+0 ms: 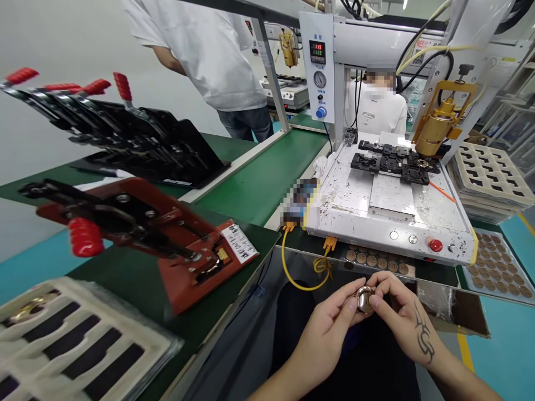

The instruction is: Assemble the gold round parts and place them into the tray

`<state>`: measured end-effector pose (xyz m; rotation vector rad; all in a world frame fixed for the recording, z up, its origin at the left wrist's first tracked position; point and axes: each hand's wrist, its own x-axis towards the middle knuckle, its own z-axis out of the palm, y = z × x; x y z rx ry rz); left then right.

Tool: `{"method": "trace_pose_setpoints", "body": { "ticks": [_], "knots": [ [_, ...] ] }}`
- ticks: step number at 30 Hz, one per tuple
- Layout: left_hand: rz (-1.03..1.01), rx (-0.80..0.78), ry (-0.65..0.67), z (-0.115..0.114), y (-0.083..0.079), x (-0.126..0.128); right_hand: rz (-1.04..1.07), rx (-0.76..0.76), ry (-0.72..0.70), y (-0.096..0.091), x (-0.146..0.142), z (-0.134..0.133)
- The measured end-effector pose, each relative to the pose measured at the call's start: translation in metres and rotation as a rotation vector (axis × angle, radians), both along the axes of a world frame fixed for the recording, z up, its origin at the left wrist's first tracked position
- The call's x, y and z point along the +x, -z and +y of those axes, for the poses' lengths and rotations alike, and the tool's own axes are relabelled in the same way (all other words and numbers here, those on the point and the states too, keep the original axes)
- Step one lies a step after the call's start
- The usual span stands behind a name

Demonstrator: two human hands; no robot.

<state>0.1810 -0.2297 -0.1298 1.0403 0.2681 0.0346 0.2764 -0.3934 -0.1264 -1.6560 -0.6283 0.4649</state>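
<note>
Disc (364, 301) between left fingers (349, 302) and right fingers (379, 303)

Between your left hand (330, 326) and right hand (403, 312) you pinched a small round polished metal disc (364, 301), glossy and bright with a brassy tint. The flat red-painted metal clamp jig (192, 281) before you looked smooth, and its ribbed red plastic grip (86, 236) was shiny. The green conveyor belt (267, 178) was matt, like rubberised cloth. The white painted metal machine base (376, 214) showed scuffs and chipped specks. The gold-coloured metal dispensing head (438, 120) gleamed. The cream slotted tray (150, 342) at your left looked like soft, matt foam.
</note>
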Motion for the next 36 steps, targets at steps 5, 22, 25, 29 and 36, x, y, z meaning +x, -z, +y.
{"method": "trace_pose_setpoints", "body": {
  "ticks": [5, 22, 25, 29, 36],
  "knots": [
    [-0.011, 0.025, 0.015, -0.001, 0.000, -0.001, 0.001, -0.002, 0.006, 0.000, 0.000, -0.001],
    [-0.042, 0.393, -0.012, -0.004, 0.016, -0.007, -0.379, -0.073, 0.121, 0.019, -0.008, 0.002],
    [-0.077, 0.527, 0.019, 0.003, 0.022, -0.008, -0.471, -0.121, 0.095, 0.024, -0.005, 0.002],
    [-0.135, 0.652, 0.030, 0.011, 0.021, -0.007, -0.544, -0.069, -0.050, 0.017, 0.002, 0.004],
    [-0.032, 0.373, -0.098, 0.012, 0.007, -0.003, 0.214, 0.080, 0.007, 0.012, 0.002, 0.019]
  ]
}}
